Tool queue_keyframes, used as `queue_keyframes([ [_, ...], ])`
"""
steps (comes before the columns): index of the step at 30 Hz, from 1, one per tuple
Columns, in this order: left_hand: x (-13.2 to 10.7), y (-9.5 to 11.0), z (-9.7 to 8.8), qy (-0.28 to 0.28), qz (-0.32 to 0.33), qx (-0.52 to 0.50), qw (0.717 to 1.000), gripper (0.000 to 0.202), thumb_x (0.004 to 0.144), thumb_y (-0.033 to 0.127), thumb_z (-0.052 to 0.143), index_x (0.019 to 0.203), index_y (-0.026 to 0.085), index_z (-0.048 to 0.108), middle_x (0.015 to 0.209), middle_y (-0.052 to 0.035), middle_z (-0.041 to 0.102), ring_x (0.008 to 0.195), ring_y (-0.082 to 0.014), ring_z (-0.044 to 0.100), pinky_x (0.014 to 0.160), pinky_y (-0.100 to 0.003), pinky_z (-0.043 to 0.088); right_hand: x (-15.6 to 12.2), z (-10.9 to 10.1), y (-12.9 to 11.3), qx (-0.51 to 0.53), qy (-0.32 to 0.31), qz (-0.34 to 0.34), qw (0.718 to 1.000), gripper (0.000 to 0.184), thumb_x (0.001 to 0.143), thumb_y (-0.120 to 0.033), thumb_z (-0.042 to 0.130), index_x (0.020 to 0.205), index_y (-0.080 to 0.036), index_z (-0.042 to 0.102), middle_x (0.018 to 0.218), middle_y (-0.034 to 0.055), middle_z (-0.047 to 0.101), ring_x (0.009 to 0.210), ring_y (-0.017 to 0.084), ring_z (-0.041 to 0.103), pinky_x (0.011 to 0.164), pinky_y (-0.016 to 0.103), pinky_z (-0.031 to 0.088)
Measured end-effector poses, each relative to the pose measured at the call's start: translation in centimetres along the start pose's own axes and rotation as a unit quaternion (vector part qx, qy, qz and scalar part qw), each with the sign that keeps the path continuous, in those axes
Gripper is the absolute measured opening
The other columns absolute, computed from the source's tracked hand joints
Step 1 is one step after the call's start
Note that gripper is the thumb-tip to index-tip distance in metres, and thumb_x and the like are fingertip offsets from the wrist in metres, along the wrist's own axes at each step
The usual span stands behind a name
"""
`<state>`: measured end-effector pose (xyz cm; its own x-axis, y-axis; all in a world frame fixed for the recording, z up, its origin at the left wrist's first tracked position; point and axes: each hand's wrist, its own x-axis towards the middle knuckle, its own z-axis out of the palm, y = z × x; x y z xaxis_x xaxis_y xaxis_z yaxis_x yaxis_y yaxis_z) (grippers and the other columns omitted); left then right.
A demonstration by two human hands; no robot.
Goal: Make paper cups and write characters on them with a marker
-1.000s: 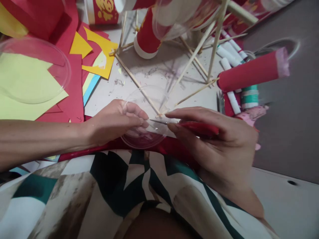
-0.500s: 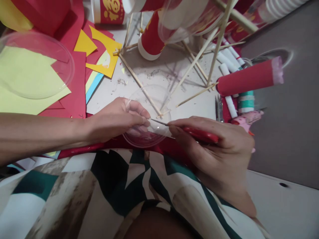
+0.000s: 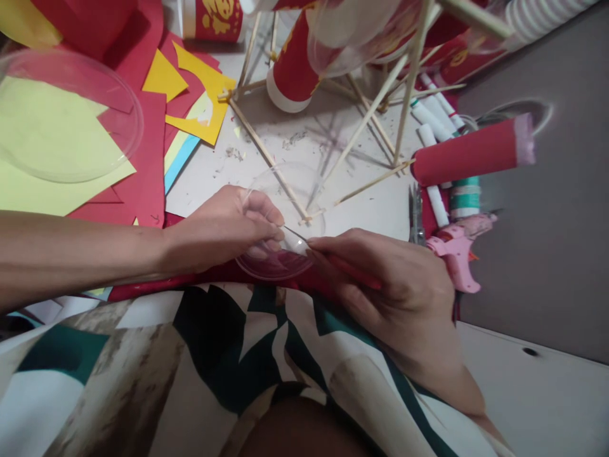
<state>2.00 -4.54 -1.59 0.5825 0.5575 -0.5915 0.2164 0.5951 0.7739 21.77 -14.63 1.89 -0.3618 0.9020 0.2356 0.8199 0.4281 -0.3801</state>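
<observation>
My left hand [image 3: 223,228] pinches the left rim of a small clear plastic lid [image 3: 285,190] held over the table's near edge. My right hand [image 3: 394,292] is closed round a red-handled knife [image 3: 349,271]; its thin metal blade [image 3: 295,233] points left and touches the lid close to my left fingertips. Through the lid shows the lower corner of a frame of bamboo sticks [image 3: 266,149] standing on the table behind.
Red, yellow and pale green paper sheets [image 3: 71,165] lie at left under a large clear lid [image 3: 66,114]. Red paper cups [image 3: 290,70] sit among the sticks. At right are a red paper roll [image 3: 471,152], white glue sticks [image 3: 435,120], tape rolls [image 3: 464,197] and a pink glue gun [image 3: 457,244].
My right hand has slid left and down toward my body, bringing the blade tip nearer my left fingers on the lid. The pink glue gun has come into view. My left hand has stayed put.
</observation>
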Motion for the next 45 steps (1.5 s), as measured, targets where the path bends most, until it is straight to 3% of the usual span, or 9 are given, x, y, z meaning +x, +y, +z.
queue_keyframes([
  [7, 0.2, -0.7, -0.1, 0.014, 0.017, 0.021, 1.0, 0.003, 0.081, 0.015, 0.068, 0.081, 0.018, 0.067, 0.078, -0.0045, 0.076, 0.066, -0.0126, 0.071, 0.06, -0.02, 0.053, 0.0, 0.2, -0.3, -0.029, -0.03, -0.02, 0.999, 0.01, 0.099, -0.021, 0.058, 0.107, -0.022, 0.065, 0.077, 0.0013, 0.069, 0.067, 0.016, 0.066, 0.058, 0.027, 0.048],
  [14, -0.3, 0.1, 0.6, 0.043, -0.012, -0.003, 0.999, 0.007, 0.081, 0.009, 0.067, 0.081, 0.016, 0.065, 0.077, -0.0058, 0.077, 0.061, -0.0125, 0.071, 0.056, -0.019, 0.053, 0.3, 1.2, -0.8, -0.001, 0.048, 0.012, 0.999, 0.008, 0.097, -0.016, 0.061, 0.097, -0.022, 0.066, 0.081, 0.0016, 0.076, 0.068, 0.014, 0.072, 0.062, 0.024, 0.052],
  [24, -0.6, 0.3, 0.7, 0.035, -0.015, -0.033, 0.999, 0.011, 0.083, 0.004, 0.066, 0.081, 0.014, 0.063, 0.078, -0.0053, 0.076, 0.066, -0.0133, 0.073, 0.059, -0.022, 0.059, 0.4, 0.9, -0.5, 0.064, 0.049, 0.024, 0.996, 0.009, 0.096, -0.016, 0.061, 0.096, -0.02, 0.07, 0.08, 0.0015, 0.077, 0.069, 0.014, 0.073, 0.062, 0.023, 0.055],
  [29, -0.8, 0.7, 0.2, -0.003, -0.003, -0.005, 1.0, 0.008, 0.083, 0.007, 0.066, 0.082, 0.014, 0.063, 0.075, -0.0033, 0.075, 0.064, -0.013, 0.073, 0.059, -0.022, 0.059, 0.0, -0.1, -0.6, 0.136, 0.056, 0.056, 0.988, 0.012, 0.097, -0.02, 0.063, 0.095, -0.021, 0.075, 0.084, 0.0018, 0.08, 0.071, 0.014, 0.075, 0.065, 0.023, 0.058],
  [34, 0.1, 1.8, -1.3, -0.045, 0.037, 0.076, 0.995, 0.006, 0.081, 0.015, 0.065, 0.077, 0.015, 0.061, 0.065, 0.001, 0.069, 0.055, -0.0114, 0.07, 0.052, -0.02, 0.055, -0.9, -0.9, -1.4, 0.234, 0.178, 0.171, 0.941, 0.012, 0.095, -0.027, 0.07, 0.103, -0.028, 0.08, 0.081, -0.0003, 0.078, 0.064, 0.011, 0.068, 0.059, 0.021, 0.055],
  [37, 0.5, 2.5, -2.3, -0.08, 0.033, 0.136, 0.987, 0.013, 0.075, 0.023, 0.072, 0.075, 0.015, 0.061, 0.061, 0.0003, 0.068, 0.051, -0.0123, 0.068, 0.052, -0.021, 0.055, -0.6, -0.6, -1.1, 0.307, 0.271, 0.18, 0.895, 0.013, 0.097, -0.029, 0.069, 0.106, -0.029, 0.079, 0.078, -0.0006, 0.076, 0.057, 0.009, 0.061, 0.054, 0.021, 0.052],
  [41, 0.3, 3.5, -3.5, -0.126, 0.02, 0.255, 0.959, 0.025, 0.072, 0.036, 0.077, 0.078, 0.017, 0.062, 0.059, -0.0026, 0.069, 0.051, -0.017, 0.068, 0.054, -0.026, 0.053, 0.8, -0.4, 1.0, 0.348, 0.348, 0.167, 0.854, 0.017, 0.096, -0.036, 0.07, 0.108, -0.025, 0.076, 0.087, 0.0029, 0.077, 0.064, 0.012, 0.065, 0.055, 0.024, 0.055],
  [43, 0.0, 4.1, -4.1, -0.101, 0.045, 0.33, 0.937, 0.026, 0.072, 0.039, 0.077, 0.08, 0.018, 0.065, 0.058, -0.0023, 0.068, 0.053, -0.0188, 0.067, 0.057, -0.028, 0.052, 1.7, -0.6, 2.4, 0.364, 0.376, 0.166, 0.836, 0.019, 0.093, -0.038, 0.072, 0.107, -0.024, 0.074, 0.089, 0.0032, 0.077, 0.067, 0.012, 0.067, 0.057, 0.023, 0.056],
  [45, -0.2, 4.7, -4.7, -0.03, 0.103, 0.407, 0.907, 0.026, 0.072, 0.038, 0.079, 0.084, 0.018, 0.069, 0.063, -0.0025, 0.07, 0.059, -0.0193, 0.066, 0.061, -0.027, 0.048, 2.7, -0.9, 3.8, 0.369, 0.391, 0.18, 0.824, 0.023, 0.089, -0.039, 0.074, 0.105, -0.023, 0.071, 0.091, 0.003, 0.076, 0.069, 0.012, 0.068, 0.056, 0.021, 0.056],
])
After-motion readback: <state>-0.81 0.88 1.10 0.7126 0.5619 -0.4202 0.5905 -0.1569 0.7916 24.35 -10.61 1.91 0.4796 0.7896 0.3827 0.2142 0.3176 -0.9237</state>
